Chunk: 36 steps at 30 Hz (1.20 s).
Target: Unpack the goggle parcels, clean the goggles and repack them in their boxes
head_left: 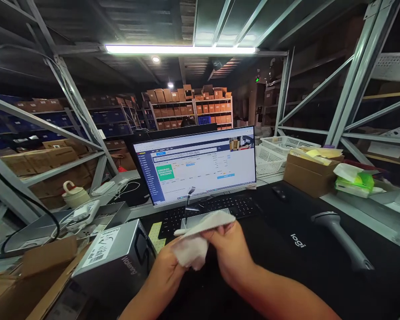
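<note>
Both of my hands meet low in the middle of the view, in front of a black keyboard (216, 209). My left hand (168, 264) is closed round a crumpled white cloth (195, 240). My right hand (231, 249) pinches the upper fold of the same cloth with its fingers. The cloth spreads out flat towards the keyboard. Behind the keyboard stands a lit monitor (200, 164) showing a web page with a green box.
A grey printed box (116, 258) sits at my left. A handheld barcode scanner (340, 238) lies on the black desk mat (300, 242) at right. Behind are an open cardboard box (308, 173), white baskets (280, 149), metal racking and shelves of cartons.
</note>
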Available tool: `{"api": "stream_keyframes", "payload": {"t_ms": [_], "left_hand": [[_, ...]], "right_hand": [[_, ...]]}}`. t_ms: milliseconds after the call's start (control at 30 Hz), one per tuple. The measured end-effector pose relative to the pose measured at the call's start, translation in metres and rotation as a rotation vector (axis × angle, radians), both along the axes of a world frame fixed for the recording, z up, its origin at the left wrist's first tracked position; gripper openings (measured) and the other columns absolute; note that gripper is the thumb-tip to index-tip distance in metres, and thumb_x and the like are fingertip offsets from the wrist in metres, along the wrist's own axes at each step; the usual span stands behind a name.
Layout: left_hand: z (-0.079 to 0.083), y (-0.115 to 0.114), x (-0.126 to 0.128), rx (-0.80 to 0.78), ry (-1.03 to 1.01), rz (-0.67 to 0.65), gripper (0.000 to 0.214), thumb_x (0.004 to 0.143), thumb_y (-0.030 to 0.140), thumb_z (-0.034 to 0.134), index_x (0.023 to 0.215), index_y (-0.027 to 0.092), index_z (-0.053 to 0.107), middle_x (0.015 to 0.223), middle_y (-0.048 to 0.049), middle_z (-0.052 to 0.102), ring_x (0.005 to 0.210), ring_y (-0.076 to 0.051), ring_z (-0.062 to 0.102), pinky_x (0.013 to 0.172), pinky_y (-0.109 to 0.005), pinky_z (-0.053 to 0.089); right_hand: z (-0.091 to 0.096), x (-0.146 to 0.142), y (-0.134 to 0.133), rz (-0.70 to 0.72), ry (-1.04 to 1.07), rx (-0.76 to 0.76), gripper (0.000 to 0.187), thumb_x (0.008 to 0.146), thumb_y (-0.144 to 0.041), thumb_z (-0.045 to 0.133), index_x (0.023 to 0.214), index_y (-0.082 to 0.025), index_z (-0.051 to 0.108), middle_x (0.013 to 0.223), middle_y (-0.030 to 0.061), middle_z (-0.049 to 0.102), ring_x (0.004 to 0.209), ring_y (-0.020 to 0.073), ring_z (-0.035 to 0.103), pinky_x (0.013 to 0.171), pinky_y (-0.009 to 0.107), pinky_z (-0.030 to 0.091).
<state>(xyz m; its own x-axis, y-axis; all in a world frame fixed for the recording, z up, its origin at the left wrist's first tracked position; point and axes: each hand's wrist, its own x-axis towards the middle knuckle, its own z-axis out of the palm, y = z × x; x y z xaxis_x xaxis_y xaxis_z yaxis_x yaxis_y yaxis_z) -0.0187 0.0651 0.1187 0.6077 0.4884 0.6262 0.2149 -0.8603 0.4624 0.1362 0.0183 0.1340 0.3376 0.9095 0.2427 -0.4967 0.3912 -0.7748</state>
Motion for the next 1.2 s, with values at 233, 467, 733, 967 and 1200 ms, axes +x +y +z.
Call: {"api": "stream_keyframes", "payload": {"t_ms": [233, 467, 733, 967, 1200], "left_hand": [[0.000, 0.006, -0.002, 0.054, 0.097, -0.096, 0.056, 0.102, 0.055, 0.033, 0.077, 0.020, 0.068, 0.074, -0.0056, 0.066, 0.071, -0.019, 0.062, 0.067, -0.027, 0.050], [-0.003, 0.002, 0.002, 0.076, -0.044, -0.058, 0.037, 0.097, 0.047, 0.048, 0.100, 0.024, 0.077, 0.094, -0.0114, 0.076, 0.084, -0.025, 0.070, 0.076, -0.034, 0.058], [0.005, 0.000, 0.002, 0.165, 0.049, -0.062, 0.048, 0.099, 0.050, 0.045, 0.067, 0.022, 0.066, 0.063, -0.0031, 0.063, 0.058, -0.017, 0.059, 0.056, -0.025, 0.049], [-0.005, 0.002, 0.002, 0.059, -0.089, 0.092, 0.050, 0.096, 0.055, 0.045, 0.073, 0.020, 0.073, 0.072, -0.0086, 0.071, 0.071, -0.023, 0.069, 0.067, -0.030, 0.058], [0.004, 0.010, -0.008, -0.165, -0.045, 0.080, 0.033, 0.082, 0.051, 0.066, 0.087, 0.020, 0.077, 0.089, -0.0095, 0.077, 0.079, -0.025, 0.071, 0.074, -0.034, 0.061]], "right_hand": [[0.006, 0.010, 0.004, -0.078, 0.100, 0.016, 0.035, 0.057, -0.024, 0.084, 0.054, -0.021, 0.049, 0.056, -0.0056, 0.051, 0.057, 0.0108, 0.046, 0.061, 0.024, 0.044], [-0.020, -0.031, -0.010, -0.177, -0.033, -0.153, 0.038, 0.038, -0.021, 0.090, 0.057, -0.020, 0.058, 0.058, -0.0010, 0.061, 0.052, 0.0123, 0.045, 0.051, 0.027, 0.043], [0.017, 0.013, -0.005, 0.109, 0.134, 0.025, 0.021, 0.057, -0.022, 0.082, 0.068, -0.020, 0.065, 0.070, 0.0001, 0.067, 0.075, 0.0192, 0.063, 0.078, 0.031, 0.051], [-0.014, -0.028, -0.003, -0.086, 0.013, 0.074, 0.022, 0.059, -0.024, 0.087, 0.074, -0.021, 0.072, 0.072, 0.0029, 0.070, 0.069, 0.0203, 0.063, 0.075, 0.035, 0.055], [-0.011, -0.016, -0.004, 0.007, -0.159, 0.159, 0.019, 0.062, -0.027, 0.088, 0.069, -0.020, 0.072, 0.069, 0.0024, 0.069, 0.067, 0.0201, 0.062, 0.064, 0.032, 0.053]]}}
